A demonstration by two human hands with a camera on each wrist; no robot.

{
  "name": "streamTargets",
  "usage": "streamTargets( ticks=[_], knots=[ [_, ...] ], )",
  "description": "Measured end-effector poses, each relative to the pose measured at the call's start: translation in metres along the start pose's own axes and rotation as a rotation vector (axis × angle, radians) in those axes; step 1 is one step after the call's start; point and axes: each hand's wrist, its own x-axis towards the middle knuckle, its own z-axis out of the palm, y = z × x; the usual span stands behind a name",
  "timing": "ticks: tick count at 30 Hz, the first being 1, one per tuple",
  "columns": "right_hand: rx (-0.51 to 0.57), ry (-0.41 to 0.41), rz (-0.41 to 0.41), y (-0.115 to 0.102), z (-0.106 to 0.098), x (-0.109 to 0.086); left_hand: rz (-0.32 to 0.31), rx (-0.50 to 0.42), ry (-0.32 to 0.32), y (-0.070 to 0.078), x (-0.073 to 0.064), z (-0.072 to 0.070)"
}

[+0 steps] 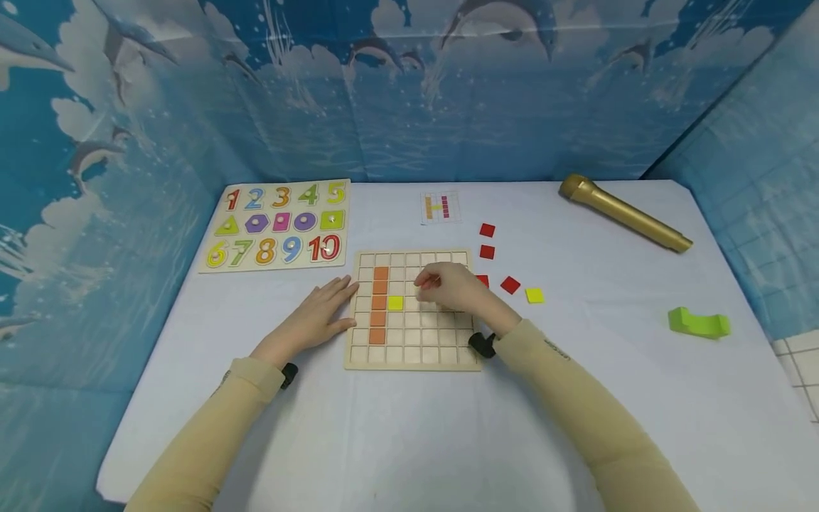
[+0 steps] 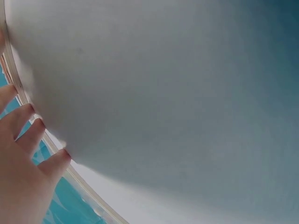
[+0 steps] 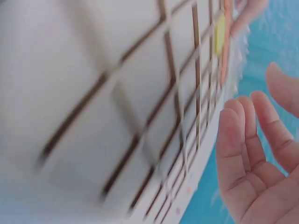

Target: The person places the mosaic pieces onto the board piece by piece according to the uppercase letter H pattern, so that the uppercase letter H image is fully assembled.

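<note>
The wooden grid board (image 1: 412, 366) lies on the table with a column of several orange tiles (image 1: 378, 318) near its left side. One yellow tile (image 1: 395, 303) sits in the grid just right of that column. At the board's left edge, my left hand (image 1: 313, 316) rests with spread fingertips touching the rim. My right hand (image 1: 456, 286) hovers over the board's right half, right of the yellow tile. In the right wrist view its fingers (image 3: 230, 135) are loosely bent, thumb apart, with nothing seen between them.
Several red tiles (image 1: 510, 284) and a loose yellow tile (image 1: 534, 295) lie right of the board. Behind it is a small pattern card (image 1: 440, 208). A number-and-shape board (image 1: 243, 269) stands back left; a gold microphone (image 1: 627, 213) and green curved block (image 1: 699, 324) are at right.
</note>
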Motion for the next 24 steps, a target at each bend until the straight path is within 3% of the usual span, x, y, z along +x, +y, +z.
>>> streamTargets(
  ticks=[7,13,18,24],
  knots=[
    [0.028,0.076,0.056,0.051,-0.044,-0.033,0.004,-0.001,-0.009,-0.002,0.001,0.0],
    [0.016,0.135,0.184,0.089,-0.073,-0.058,0.007,0.005,-0.003,-0.002,-0.001,0.0],
    [0.013,0.13,0.251,0.109,-0.084,-0.071,0.006,0.004,-0.006,-0.002,-0.002,0.0],
    [0.028,0.111,0.267,0.121,-0.086,-0.075,0.003,0.004,-0.01,0.0,-0.001,0.0]
  ],
)
